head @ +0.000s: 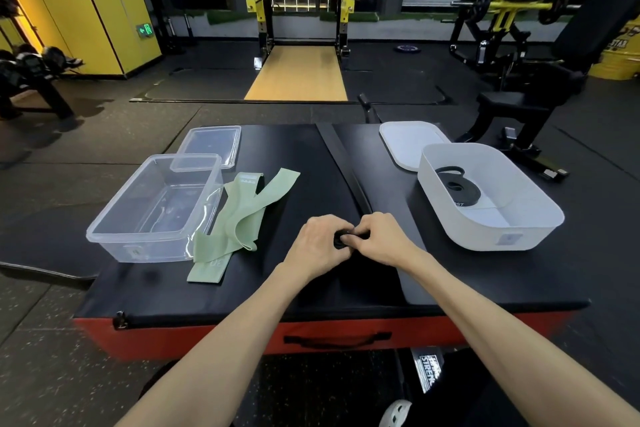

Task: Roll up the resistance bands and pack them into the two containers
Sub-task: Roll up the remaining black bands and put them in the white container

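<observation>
My left hand and my right hand meet at the middle of the black padded box, both pinching a black band wound into a small tight coil between the fingertips. Its loose end runs away from me as a long black strip across the pad. Green fabric bands lie in a loose pile left of my hands, beside the clear plastic container, which holds nothing. The white container at the right holds one rolled black band.
A clear lid lies behind the clear container and a white lid behind the white one. The box has red sides and a black handle at the front. Gym floor, a squat rack and a bench machine surround it.
</observation>
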A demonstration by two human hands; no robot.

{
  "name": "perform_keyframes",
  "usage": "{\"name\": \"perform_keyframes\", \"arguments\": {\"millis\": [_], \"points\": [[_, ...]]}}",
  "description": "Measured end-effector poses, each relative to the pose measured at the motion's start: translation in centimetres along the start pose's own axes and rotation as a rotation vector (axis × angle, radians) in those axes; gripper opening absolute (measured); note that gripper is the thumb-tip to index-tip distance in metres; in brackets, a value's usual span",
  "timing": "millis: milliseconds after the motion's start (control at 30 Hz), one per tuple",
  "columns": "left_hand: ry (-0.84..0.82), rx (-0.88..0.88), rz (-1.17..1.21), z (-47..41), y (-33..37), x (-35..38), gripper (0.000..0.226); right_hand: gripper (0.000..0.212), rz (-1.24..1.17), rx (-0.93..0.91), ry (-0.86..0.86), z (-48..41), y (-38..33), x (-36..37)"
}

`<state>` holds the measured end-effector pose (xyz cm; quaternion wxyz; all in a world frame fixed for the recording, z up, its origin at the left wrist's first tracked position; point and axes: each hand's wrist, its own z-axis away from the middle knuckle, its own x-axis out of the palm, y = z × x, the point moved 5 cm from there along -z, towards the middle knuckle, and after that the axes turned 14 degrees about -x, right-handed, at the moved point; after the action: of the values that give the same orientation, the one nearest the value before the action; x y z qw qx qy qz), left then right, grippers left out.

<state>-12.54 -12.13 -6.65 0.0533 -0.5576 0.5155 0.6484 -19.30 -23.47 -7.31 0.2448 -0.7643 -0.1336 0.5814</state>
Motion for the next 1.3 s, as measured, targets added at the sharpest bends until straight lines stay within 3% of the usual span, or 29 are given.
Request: {"name": "perform_keyframes", "arguments": {"millis": [133,400,533,733,867,967,1100,1300], "points": [[0.027,-0.039,-0.011,0.0,-0.8,0.3,0.02,0.021,0.0,-0.037,-0.042,0.3,-0.3,-0.3],[0.22,0.146,-0.071,0.7,-1.1,0.1,0.026,0.027,0.179,-0.188,-0.151,0.9,-0.3,-0.3],[0.277,0.165,-0.134,1.0,-0.9,0.0,0.028,0.021,0.299,-0.198,-0.115,1.1,0.2,-0.3],[0.237,-0.055,-0.074,0.6,-1.5,0.3,0.036,0.02,0.375,-0.242,-0.074,1.6,-0.2,0.1],[0.235,-0.124,-0.009,0.8,-1.6,0.3,0.044,0.039,0.269,-0.311,0.036,2.5,-0.2,0.5],[0.235,0.001,-0.077,1.4,-1.1,0.8,0.039,0.037,0.217,-0.365,0.113,3.1,-0.2,0.9],[0.213,0.097,-0.377,1.3,-0.5,1.6,0.034,0.029,0.278,-0.427,0.148,2.6,-0.7,0.8],[0.019,0.279,-0.438,2.0,-1.4,1.6,0.042,0.026,0.341,-0.426,0.172,2.2,-1.4,0.5]]}}
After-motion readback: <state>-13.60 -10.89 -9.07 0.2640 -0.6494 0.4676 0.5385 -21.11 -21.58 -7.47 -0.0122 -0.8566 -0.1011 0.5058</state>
